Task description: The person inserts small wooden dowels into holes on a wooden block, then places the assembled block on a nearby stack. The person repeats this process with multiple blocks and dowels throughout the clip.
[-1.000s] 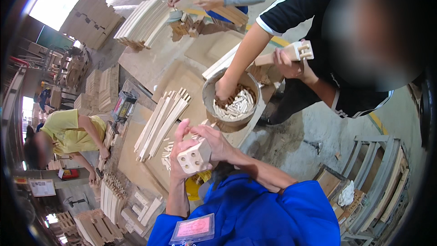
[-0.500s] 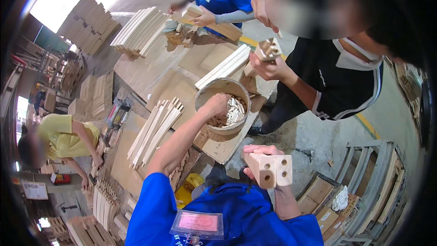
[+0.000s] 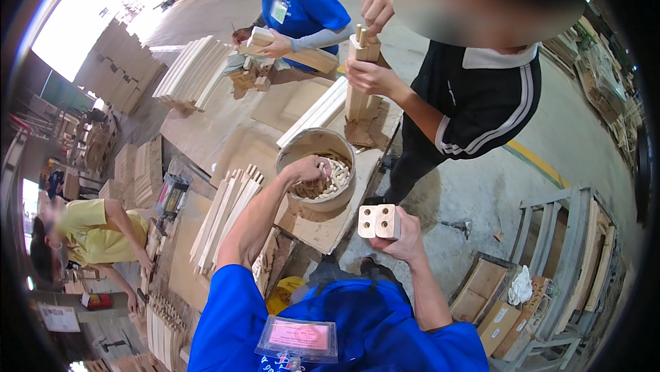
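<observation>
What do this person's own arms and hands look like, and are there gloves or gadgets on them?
Loose, short, bright blue fabric sleeves cover the upper arms, leaving the forearms bare. As far as they show, the left hand and right hand are ungloved. No watch, bracelet or cable is visible.

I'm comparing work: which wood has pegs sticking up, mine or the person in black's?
The black-clad person's upright wood: pegs poke from its top; the pair in your right grip shows only holes.
</observation>
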`<state>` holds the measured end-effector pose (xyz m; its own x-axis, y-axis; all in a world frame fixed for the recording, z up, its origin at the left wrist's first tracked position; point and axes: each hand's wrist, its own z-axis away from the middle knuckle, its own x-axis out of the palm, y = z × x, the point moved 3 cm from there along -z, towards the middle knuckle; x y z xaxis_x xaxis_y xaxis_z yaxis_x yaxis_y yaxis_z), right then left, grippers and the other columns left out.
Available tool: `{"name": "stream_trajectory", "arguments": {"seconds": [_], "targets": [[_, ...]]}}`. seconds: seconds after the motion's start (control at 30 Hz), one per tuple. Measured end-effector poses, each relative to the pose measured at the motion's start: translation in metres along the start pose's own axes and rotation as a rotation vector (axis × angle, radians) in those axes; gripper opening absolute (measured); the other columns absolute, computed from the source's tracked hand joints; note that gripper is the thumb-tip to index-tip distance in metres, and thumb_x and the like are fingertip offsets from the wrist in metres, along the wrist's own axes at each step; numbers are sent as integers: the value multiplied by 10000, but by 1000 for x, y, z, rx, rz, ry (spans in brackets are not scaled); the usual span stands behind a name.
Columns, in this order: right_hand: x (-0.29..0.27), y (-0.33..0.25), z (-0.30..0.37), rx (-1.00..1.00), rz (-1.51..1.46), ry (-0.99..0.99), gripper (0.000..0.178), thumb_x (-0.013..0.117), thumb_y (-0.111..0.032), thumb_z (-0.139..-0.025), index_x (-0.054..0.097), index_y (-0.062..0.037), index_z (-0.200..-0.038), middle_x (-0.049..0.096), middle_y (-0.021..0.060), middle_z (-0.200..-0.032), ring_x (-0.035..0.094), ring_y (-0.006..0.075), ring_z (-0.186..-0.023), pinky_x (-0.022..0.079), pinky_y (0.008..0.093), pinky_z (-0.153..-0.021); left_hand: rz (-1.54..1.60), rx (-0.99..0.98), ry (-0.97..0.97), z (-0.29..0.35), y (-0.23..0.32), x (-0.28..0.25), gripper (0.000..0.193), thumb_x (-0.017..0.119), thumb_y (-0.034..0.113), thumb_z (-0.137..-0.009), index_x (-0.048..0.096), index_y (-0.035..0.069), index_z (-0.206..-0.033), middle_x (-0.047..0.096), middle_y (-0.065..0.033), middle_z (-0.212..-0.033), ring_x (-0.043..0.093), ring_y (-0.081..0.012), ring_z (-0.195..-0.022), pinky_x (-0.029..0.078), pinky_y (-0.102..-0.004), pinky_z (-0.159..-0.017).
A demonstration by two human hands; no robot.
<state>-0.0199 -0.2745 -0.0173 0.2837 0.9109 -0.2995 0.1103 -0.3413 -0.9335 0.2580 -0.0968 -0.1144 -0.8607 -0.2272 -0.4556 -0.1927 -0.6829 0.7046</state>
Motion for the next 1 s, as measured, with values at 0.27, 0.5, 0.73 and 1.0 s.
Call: {"name": "stream_trajectory", "arguments": {"seconds": [0.27, 0.5, 0.73, 1.0], "targets": [[12, 4, -17, -48, 2, -89, 457, 876, -154, -661, 646, -35, -1037, 736, 128, -878, 752, 279, -821, 578, 361, -728, 1081, 196, 102, 60, 32, -22, 76, 628, 118, -977, 620, 47, -1002, 605, -44, -781, 536, -91, -575, 385, -217, -446], [26, 21, -40, 47, 69, -125, 435, 855, -157, -649, 608, -27, -982, 711, 144, -853, 740, 289, -811, 566, 370, -718, 1033, 382, 442, 101, 40, -3, 256, 650, 273, -1006, 615, 24, -1056, 566, -38, -792, 486, -82, -616, 364, -234, -501], [30, 20, -42, -52, 200, -160, 438, 866, -180, -648, 601, -35, -965, 696, 143, -833, 722, 333, -773, 566, 396, -694, 479, 454, 661, 178, 103, 36, 302, 645, 321, -1006, 665, 20, -1000, 616, -8, -802, 517, -85, -690, 410, -248, -616], [30, 11, -39, -144, 246, -173, 444, 852, -150, -626, 644, -78, -1012, 710, 112, -851, 721, 312, -780, 574, 391, -692, 181, 441, 753, 190, 110, 48, 232, 645, 245, -993, 656, 18, -950, 673, -49, -833, 606, -126, -757, 487, -298, -697]]}}
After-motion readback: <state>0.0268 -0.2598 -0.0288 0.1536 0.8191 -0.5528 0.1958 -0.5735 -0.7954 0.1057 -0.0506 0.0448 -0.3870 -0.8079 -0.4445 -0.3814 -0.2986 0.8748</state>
